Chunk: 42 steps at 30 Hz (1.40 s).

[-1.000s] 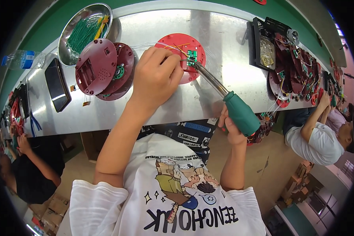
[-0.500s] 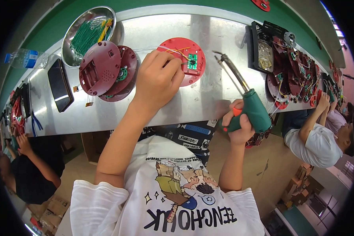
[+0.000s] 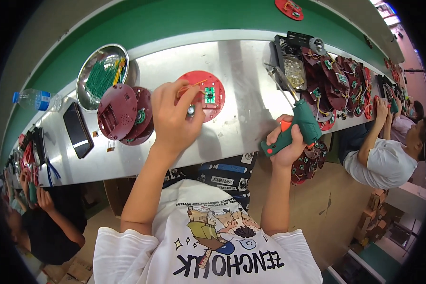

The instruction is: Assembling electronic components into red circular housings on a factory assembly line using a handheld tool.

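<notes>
"Where's the red disc (image 3: 213, 110)?"
"Upper centre, on the desk (image 3: 239, 125)."
"Left hand (image 3: 174, 116)?"
"Fingers curled at its left edge; whether gripping, I can't tell."
"Right hand (image 3: 291, 151)?"
"Grasping the green soldering gun (image 3: 307, 124), right of centre."

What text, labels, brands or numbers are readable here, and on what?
White T-shirt: large black lettering plus a smaller line; not copied here.
Dark patterned cloth at the lap: lettered patches, not copied; smallest unreadable.
Bottle: blue label, too small to read.
Green circuit board, soldering gun: no readable marks.
</notes>
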Available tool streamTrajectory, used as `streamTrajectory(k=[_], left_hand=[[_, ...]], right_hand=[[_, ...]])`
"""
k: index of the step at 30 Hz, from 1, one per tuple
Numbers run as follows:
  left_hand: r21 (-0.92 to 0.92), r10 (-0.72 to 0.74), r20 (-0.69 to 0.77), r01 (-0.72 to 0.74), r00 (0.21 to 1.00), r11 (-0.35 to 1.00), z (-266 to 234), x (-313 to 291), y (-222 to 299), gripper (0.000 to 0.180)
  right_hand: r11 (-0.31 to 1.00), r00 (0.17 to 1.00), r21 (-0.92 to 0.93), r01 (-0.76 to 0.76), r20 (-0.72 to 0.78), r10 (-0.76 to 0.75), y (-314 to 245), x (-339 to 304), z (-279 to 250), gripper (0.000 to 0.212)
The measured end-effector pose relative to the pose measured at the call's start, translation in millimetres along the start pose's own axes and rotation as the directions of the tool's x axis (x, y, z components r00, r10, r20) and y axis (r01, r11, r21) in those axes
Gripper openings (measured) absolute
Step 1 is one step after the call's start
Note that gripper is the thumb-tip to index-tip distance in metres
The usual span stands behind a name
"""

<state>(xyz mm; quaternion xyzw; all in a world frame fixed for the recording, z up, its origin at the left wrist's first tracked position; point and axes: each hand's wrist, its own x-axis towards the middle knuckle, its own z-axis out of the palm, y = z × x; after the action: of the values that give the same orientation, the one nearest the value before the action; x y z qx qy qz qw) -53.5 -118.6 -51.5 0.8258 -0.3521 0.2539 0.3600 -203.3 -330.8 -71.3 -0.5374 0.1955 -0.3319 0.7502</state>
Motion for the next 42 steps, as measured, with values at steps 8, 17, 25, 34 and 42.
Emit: streamTrajectory(k=[8, 17, 25, 34, 42], left_hand=[[0.092, 0.092, 0.373, -0.135, 0.923, 0.987, 29, 64, -16, 0.035], [0.303, -0.11, 0.135, 0.065, 0.985, 0.951, -54, 36, 14, 0.055], [0.374, -0.267, 0.045, 0.232, 0.963, 0.898, -120, -45, -42, 0.036], [0.051, -0.014, -0.516, 0.047, 0.857, 0.998, -116, -13, -9, 0.015], [-0.471, -0.551, 0.33, 0.64, 0.766, 0.608, -34, -5, 19, 0.027]], right_hand=[[0.963, 0.989, 0.258, -0.08, -0.103, 0.109, -8, 4, -8, 0.042], [0.981, 0.993, 0.191, -0.028, -0.106, 0.049, -2, 3, -2, 0.037], [0.974, 0.993, 0.221, -0.058, -0.087, 0.079, -1, 3, -12, 0.035], [0.98, 0.994, 0.193, -0.052, -0.086, 0.069, -4, -5, 4, 0.031], [0.989, 0.995, 0.143, -0.031, -0.094, 0.045, -6, -2, 4, 0.03]])
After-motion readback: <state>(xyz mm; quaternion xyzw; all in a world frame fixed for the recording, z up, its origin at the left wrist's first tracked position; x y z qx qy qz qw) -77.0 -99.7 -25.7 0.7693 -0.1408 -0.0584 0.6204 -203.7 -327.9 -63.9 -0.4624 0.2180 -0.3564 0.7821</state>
